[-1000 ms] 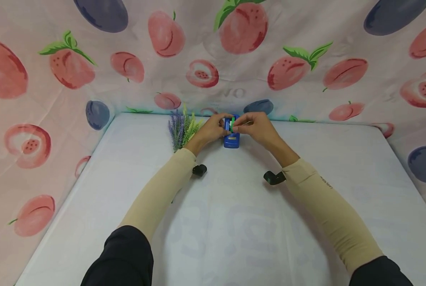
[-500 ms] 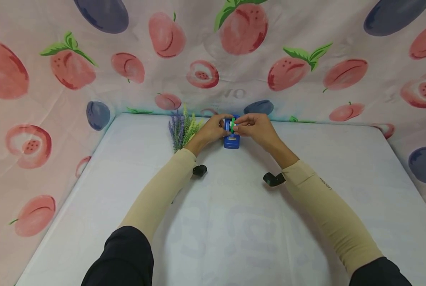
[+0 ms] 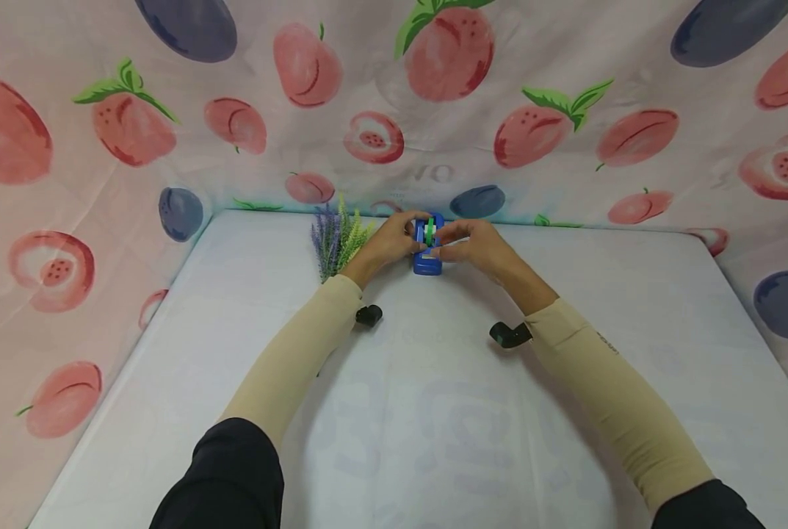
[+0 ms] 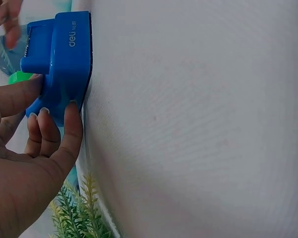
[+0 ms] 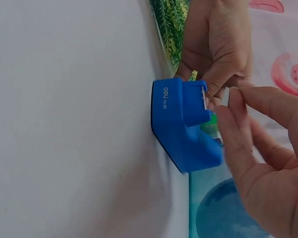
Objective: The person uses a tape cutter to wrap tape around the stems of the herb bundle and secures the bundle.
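Note:
A blue tape dispenser stands near the back edge of the white table, its small toothed cutter facing the person. Set in its cradle is a tape roll with a green core. My left hand grips the dispenser from the left; in the left wrist view its thumb lies by the green core and its fingertips press the blue side. To the right of the dispenser is my right hand, thumb and fingers apart in the head view. In the right wrist view its fingers overlap the cutter end.
Purple flower sprigs and yellow-green ones lie just left of my left hand, partly hidden under that forearm. Black wrist cameras stick out from both sleeves. A fruit-print cloth hangs right behind the table's back edge.
My right hand's thumb and fingers have come apart from a pinch near the tape roll, and the hand has shifted slightly toward the person. The left hand and the dispenser have stayed put.

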Demonstrator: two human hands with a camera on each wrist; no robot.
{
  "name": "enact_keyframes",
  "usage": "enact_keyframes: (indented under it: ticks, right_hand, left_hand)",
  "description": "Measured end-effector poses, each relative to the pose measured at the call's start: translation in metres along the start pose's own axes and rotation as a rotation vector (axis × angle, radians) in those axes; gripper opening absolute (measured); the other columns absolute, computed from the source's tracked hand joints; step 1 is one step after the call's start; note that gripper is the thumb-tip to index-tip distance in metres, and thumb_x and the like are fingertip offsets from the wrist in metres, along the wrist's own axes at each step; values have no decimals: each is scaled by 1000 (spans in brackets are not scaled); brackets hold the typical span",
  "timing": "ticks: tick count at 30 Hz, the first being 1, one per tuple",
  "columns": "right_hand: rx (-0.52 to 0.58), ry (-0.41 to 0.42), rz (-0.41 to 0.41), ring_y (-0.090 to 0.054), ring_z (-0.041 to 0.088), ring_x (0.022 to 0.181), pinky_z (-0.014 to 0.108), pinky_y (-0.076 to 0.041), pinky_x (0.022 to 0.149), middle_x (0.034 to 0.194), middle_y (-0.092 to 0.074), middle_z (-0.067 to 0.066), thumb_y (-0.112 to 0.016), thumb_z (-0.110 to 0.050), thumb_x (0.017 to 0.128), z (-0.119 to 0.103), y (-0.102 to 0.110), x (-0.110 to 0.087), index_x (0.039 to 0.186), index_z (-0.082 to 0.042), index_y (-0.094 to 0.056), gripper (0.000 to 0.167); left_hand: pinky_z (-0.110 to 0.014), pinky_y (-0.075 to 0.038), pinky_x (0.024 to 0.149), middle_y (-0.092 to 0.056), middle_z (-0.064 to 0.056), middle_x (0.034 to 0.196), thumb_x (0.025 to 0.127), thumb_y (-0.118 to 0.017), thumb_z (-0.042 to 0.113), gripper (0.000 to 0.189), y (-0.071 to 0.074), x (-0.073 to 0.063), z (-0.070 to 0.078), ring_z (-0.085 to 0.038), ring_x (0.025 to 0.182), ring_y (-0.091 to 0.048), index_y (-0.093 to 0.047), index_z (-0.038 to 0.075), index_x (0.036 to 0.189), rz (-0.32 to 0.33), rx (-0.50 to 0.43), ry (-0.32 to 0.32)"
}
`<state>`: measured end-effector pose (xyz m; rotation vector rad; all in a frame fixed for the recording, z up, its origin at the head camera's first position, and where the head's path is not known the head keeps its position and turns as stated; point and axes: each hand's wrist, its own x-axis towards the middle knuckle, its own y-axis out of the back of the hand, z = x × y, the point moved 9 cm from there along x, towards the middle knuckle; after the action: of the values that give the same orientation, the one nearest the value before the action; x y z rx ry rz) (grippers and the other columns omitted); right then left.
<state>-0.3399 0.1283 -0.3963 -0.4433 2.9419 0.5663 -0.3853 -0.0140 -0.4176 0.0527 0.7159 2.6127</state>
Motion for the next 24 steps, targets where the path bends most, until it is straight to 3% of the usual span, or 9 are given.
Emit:
enact_keyframes:
  ticks: [7, 15, 24]
  right_hand:
    - [154, -48, -85, -72, 19, 91, 43, -55, 95, 101, -70, 8, -74, -7, 93, 7, -11, 2, 120, 7, -66, 31]
    - [128, -87, -72, -71, 14, 81, 40, -59, 87, 98, -74, 7, -75, -14, 93, 12, -12, 1, 117, 4, -71, 30]
    - [89, -38, -33, -70, 18, 78, 45, -59, 87, 105, -73, 23, -76, -18, 92, 9, -12, -6, 113, 0, -76, 27]
  left_hand:
    - [-32, -37, 68, -48, -9, 94, 93, -70, 1, 59, -1, 1, 0, -21, 76, -42, -54, 17, 147, -4, 14, -18]
    - [-33, -37, 68, -47, -9, 94, 93, -71, 1, 59, -1, 2, -1, -20, 75, -41, -53, 18, 147, -1, 21, -19]
    - [-33, -37, 68, -49, -9, 95, 93, -72, 4, 60, 0, 2, 0, -21, 76, -43, -52, 18, 149, -3, 49, -23]
